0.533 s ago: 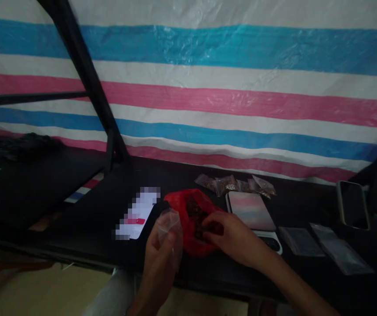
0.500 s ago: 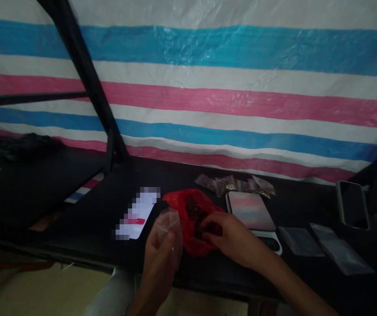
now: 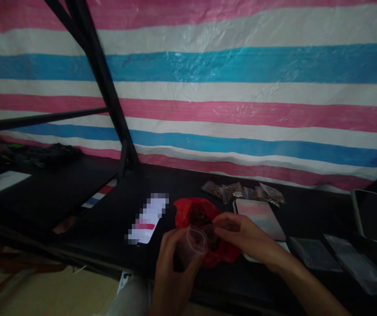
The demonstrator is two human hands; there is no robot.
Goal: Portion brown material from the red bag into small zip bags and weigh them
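My left hand [image 3: 175, 259] grips a clear zip bag [image 3: 195, 245], its mouth spread into a round opening that faces right. Just past it, my right hand [image 3: 237, 228] pinches a small, see-through, round-edged piece like a little scoop [image 3: 210, 233]; its exact kind is hard to make out. Both hands are over the front of a red plastic bag [image 3: 183, 210], which stands open with dark brown dried bits [image 3: 199, 215] inside. Behind my right hand lies a flat kitchen scale [image 3: 261, 216], partly covered by that hand.
Several small filled bags [image 3: 233, 191] lie behind the scale. Flat clear bags [image 3: 315, 253] are on the right, near a phone [image 3: 372, 215]. A white card with a red mark [image 3: 149, 226] lies left on the black table [image 3: 109, 228]. A black metal post [image 3: 109, 92] rises by the striped sheet [image 3: 241, 92].
My right hand has come up out of the red bag's contents with the small clear piece, towards the zip bag. The zip bag's mouth now gapes open. The view has shifted slightly.
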